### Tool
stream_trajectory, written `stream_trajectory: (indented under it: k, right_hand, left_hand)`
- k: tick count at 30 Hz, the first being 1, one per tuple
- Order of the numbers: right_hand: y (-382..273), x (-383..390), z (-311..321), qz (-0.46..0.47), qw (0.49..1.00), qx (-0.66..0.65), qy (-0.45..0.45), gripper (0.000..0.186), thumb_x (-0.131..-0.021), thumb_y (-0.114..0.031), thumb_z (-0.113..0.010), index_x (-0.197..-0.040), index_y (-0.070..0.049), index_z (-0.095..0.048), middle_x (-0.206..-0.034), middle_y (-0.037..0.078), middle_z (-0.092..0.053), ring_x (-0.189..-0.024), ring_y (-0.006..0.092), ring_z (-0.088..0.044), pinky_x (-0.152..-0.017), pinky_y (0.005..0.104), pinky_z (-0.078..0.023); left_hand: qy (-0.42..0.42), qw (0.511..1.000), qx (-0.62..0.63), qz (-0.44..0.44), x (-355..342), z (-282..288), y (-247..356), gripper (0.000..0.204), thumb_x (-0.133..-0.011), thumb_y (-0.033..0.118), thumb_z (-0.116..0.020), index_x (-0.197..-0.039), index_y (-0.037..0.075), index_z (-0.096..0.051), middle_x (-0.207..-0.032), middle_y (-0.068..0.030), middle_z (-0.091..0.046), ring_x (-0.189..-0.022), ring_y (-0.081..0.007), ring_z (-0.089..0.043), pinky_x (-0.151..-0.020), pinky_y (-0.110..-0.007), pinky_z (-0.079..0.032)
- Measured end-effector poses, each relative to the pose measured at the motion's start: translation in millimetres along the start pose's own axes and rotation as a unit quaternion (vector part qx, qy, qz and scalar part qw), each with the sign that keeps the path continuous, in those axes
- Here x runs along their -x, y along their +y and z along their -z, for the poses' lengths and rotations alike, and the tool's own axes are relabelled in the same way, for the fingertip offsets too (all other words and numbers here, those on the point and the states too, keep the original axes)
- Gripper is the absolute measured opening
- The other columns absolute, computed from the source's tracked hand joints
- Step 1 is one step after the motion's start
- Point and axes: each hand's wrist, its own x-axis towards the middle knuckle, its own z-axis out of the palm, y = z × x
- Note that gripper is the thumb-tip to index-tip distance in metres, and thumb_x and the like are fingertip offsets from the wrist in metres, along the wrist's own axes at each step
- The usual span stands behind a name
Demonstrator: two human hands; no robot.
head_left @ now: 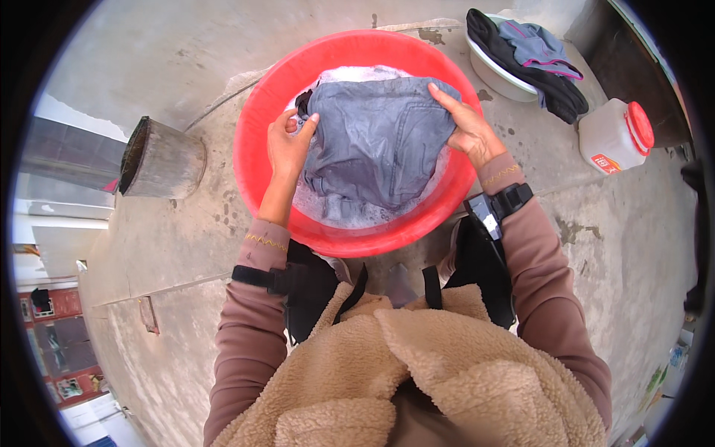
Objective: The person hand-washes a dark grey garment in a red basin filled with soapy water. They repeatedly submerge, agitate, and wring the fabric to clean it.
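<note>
A wet grey-blue garment [372, 141] is stretched between my two hands over a red basin [257, 186]. Its lower part hangs into white suds [335, 216]. My left hand [290, 149] pinches the garment's left edge between thumb and fingers, beside a small dark bit of cloth [302, 104]. At the upper right corner my right hand [471, 128] grips the cloth, thumb on top and fingers partly hidden beneath. The garment's folds cover most of the water.
A pale basin [499, 74] heaped with dark and grey clothes [532, 59] stands at the far right, near a whitish jar with a red lid [614, 138]. To the left is a worn grey bucket [164, 158]. My knees [480, 268] flank the red basin's near side.
</note>
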Motion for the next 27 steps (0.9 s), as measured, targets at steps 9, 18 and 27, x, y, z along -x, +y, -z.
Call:
stream_trajectory:
  k: [9, 18, 27]
  right_hand:
    - [-1, -59, 24, -0.021, 0.970, -0.222, 0.099, 0.028, -0.099, -0.025, -0.059, -0.115, -0.003, -0.058, -0.121, 0.013, -0.060, -0.113, 0.0286, -0.057, -0.097, 0.0491, -0.048]
    - [7, -33, 12, 0.146, 0.970, 0.195, -0.007, 0.053, -0.082, -0.013, -0.076, -0.127, 0.001, -0.053, -0.121, 0.013, -0.059, -0.115, 0.0229, -0.054, -0.091, 0.0325, -0.047]
    - [24, -29, 1, -0.035, 0.888, 0.458, -0.003, 0.051, -0.081, -0.024, -0.077, -0.120, 0.004, -0.060, -0.115, 0.014, -0.062, -0.097, 0.0234, -0.066, -0.075, 0.0314, -0.055]
  left_hand:
    - [-0.500, 0.865, -0.016, 0.018, 93, -31, 19, 0.054, -0.081, 0.043, -0.079, -0.089, -0.008, -0.064, -0.080, -0.0211, -0.068, -0.077, -0.0294, -0.069, -0.069, -0.038, -0.053]
    - [-0.293, 0.888, 0.198, 0.295, 93, -83, -22, 0.018, -0.090, 0.019, -0.069, -0.092, 0.001, -0.068, -0.087, -0.0088, -0.071, -0.074, -0.0221, -0.067, -0.065, -0.033, -0.051]
    - [-0.154, 0.731, 0.547, 0.378, -16, -19, 9, 0.019, -0.097, 0.018, -0.061, -0.100, 0.000, -0.065, -0.102, -0.0105, -0.070, -0.091, -0.0228, -0.067, -0.080, -0.035, -0.054]
